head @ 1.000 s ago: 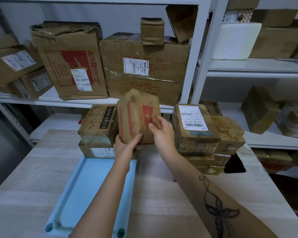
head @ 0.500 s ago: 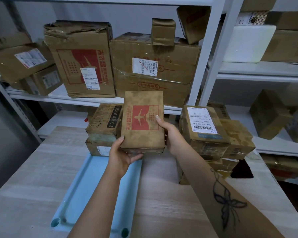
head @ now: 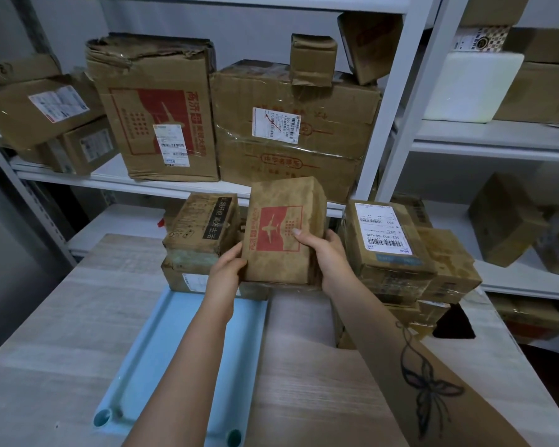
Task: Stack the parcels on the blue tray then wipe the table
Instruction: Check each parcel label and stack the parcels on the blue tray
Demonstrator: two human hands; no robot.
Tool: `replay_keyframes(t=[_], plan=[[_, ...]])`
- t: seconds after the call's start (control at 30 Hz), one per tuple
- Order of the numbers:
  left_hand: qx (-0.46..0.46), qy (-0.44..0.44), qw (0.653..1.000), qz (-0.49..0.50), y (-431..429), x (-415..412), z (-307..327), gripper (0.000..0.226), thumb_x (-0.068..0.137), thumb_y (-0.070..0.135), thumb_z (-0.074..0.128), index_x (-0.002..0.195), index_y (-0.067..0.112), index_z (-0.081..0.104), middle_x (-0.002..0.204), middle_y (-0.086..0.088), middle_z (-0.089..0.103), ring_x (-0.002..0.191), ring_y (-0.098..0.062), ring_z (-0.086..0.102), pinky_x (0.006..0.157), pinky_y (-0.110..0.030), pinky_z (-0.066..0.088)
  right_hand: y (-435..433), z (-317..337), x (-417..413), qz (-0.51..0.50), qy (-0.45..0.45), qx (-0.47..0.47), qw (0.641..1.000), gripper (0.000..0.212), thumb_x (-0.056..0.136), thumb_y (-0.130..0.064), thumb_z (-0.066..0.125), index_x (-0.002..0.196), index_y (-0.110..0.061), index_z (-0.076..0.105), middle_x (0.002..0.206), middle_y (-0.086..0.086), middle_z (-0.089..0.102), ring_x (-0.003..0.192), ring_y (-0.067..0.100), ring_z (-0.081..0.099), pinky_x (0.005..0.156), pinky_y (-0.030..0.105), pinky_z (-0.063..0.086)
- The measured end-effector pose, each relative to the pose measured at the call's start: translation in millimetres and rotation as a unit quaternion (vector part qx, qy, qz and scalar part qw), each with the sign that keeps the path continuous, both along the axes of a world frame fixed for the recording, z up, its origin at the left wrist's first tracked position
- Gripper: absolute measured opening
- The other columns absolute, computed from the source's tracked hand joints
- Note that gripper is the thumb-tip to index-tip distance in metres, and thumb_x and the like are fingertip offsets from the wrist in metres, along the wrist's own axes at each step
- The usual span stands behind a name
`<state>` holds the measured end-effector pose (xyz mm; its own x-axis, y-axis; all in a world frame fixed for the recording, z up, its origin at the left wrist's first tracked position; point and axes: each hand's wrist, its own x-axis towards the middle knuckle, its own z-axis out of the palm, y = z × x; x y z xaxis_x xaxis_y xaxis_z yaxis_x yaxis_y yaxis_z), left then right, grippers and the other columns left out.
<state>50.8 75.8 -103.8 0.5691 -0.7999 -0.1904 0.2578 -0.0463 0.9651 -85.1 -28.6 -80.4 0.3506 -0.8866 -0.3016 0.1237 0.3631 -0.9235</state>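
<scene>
Both my hands hold a brown parcel with a red plane print [head: 283, 229] above the far end of the blue tray [head: 162, 356]. My left hand [head: 226, 269] grips its lower left edge and my right hand [head: 328, 256] grips its right side, thumb on the front. Two parcels are stacked at the tray's far end: a box with a black label [head: 204, 225] on top of a flatter box [head: 188, 279]. To the right, on the table, stands a pile of parcels topped by one with a white barcode label [head: 384, 240].
The wooden table [head: 62, 333] stands against white shelving [head: 397, 124] loaded with large cardboard boxes [head: 155, 124]. A dark cut-out [head: 452, 324] lies in the table's right side. More boxes fill the right shelves [head: 504, 221].
The held parcel has been turned from edge-on to its flat printed face and moved slightly left, beside the stacked boxes on the tray. My thumb now lies across the print.
</scene>
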Motion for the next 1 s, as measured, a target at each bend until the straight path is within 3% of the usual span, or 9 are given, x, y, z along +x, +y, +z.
replay_keyframes(t=[0.07, 0.23, 0.4, 0.47, 0.53, 0.63, 0.8, 0.93, 1.0], plan=[[-0.009, -0.019, 1.0, 0.001, -1, -3, 6, 0.043, 0.093, -0.002, 0.038, 0.123, 0.021, 0.06, 0.117, -0.003, 0.065, 0.111, -0.017, 0.058, 0.095, -0.031, 0.047, 2, 0, 0, 0.002, 0.003, -0.012, 1.0, 0.087, 0.069, -0.027, 0.082, 0.141, -0.017, 0.035, 0.127, 0.006, 0.059, 0.109, 0.026, 0.061, 0.09, 0.043, 0.052], [-0.033, -0.02, 0.999, 0.02, 1, -8, 15, 0.04, 0.092, 0.016, 0.056, 0.131, 0.022, 0.049, 0.117, 0.001, 0.061, 0.111, -0.014, 0.056, 0.098, -0.031, 0.044, 5, 1, 6, 0.053, 0.04, -0.047, 0.997, 0.129, 0.036, -0.047, 0.088, 0.146, -0.035, 0.022, 0.143, 0.002, 0.044, 0.122, 0.027, 0.052, 0.099, 0.05, 0.047], [-0.052, -0.016, 0.998, 0.021, 0, -1, 17, 0.055, 0.09, 0.056, 0.044, 0.134, 0.023, 0.046, 0.13, -0.003, 0.058, 0.122, -0.021, 0.053, 0.099, -0.034, 0.043, 11, 16, 0, 0.125, 0.021, -0.122, 0.984, 0.111, 0.068, 0.002, 0.071, 0.15, -0.038, 0.007, 0.146, -0.001, 0.032, 0.129, 0.023, 0.043, 0.1, 0.041, 0.045], [-0.075, 0.008, 0.997, 0.019, 0, 1, 19, 0.06, 0.092, 0.062, 0.03, 0.138, 0.026, 0.045, 0.133, 0.001, 0.057, 0.122, -0.019, 0.053, 0.101, -0.036, 0.041, 13, 22, 0, 0.154, 0.016, -0.151, 0.976, 0.108, 0.067, 0.007, 0.06, 0.147, -0.045, 0.01, 0.149, 0.0, 0.03, 0.131, 0.026, 0.04, 0.102, 0.046, 0.044], [-0.084, 0.038, 0.996, 0.011, 0, 2, 21, 0.063, 0.092, 0.065, 0.021, 0.137, 0.028, 0.043, 0.133, 0.003, 0.055, 0.122, -0.018, 0.052, 0.105, -0.038, 0.038, 17, 27, 0, 0.155, -0.021, -0.151, 0.976, 0.098, 0.06, -0.001, 0.048, 0.142, -0.047, 0.021, 0.147, 0.005, 0.035, 0.13, 0.03, 0.043, 0.104, 0.049, 0.042], [-0.093, 0.087, 0.991, 0.033, -1, 3, 26, 0.07, 0.09, 0.068, 0.018, 0.144, 0.026, 0.036, 0.137, -0.001, 0.051, 0.127, -0.022, 0.048, 0.11, -0.041, 0.035, 18, 31, 2, 0.123, -0.147, -0.088, 0.978, 0.082, 0.058, -0.008, 0.036, 0.136, -0.031, 0.034, 0.124, -0.005, 0.054, 0.109, 0.013, 0.055, 0.087, 0.031, 0.047], [-0.112, 0.113, 0.987, 0.025, 2, 2, 32, 0.075, 0.088, 0.07, 0.014, 0.132, 0.022, 0.051, 0.135, -0.007, 0.055, 0.125, -0.023, 0.05, 0.11, -0.041, 0.035, 11, 34, 3, 0.051, -0.168, -0.035, 0.984, 0.035, 0.099, -0.023, 0.036, 0.132, -0.02, 0.047, 0.108, -0.003, 0.065, 0.099, 0.012, 0.061, 0.083, 0.029, 0.048], [-0.097, 0.124, 0.987, 0.017, 4, -1, 33, 0.074, 0.084, 0.075, 0.016, 0.094, 0.02, 0.064, 0.093, -0.003, 0.072, 0.088, -0.019, 0.065, 0.078, -0.033, 0.045, 9, 32, 7, 0.033, -0.112, -0.02, 0.993, 0.063, 0.087, -0.053, 0.053, 0.137, -0.016, 0.045, 0.131, 0.009, 0.06, 0.118, 0.027, 0.059, 0.102, 0.047, 0.044], [-0.095, 0.132, 0.987, 0.008, 5, 0, 34, 0.075, 0.084, 0.074, 0.02, 0.092, 0.013, 0.062, 0.097, -0.011, 0.07, 0.094, -0.028, 0.066, 0.079, -0.037, 0.049, 11, 31, 5, 0.04, -0.094, -0.022, 0.995, 0.083, 0.071, -0.066, 0.059, 0.139, -0.022, 0.043, 0.131, 0.009, 0.06, 0.118, 0.028, 0.059, 0.104, 0.052, 0.042]])
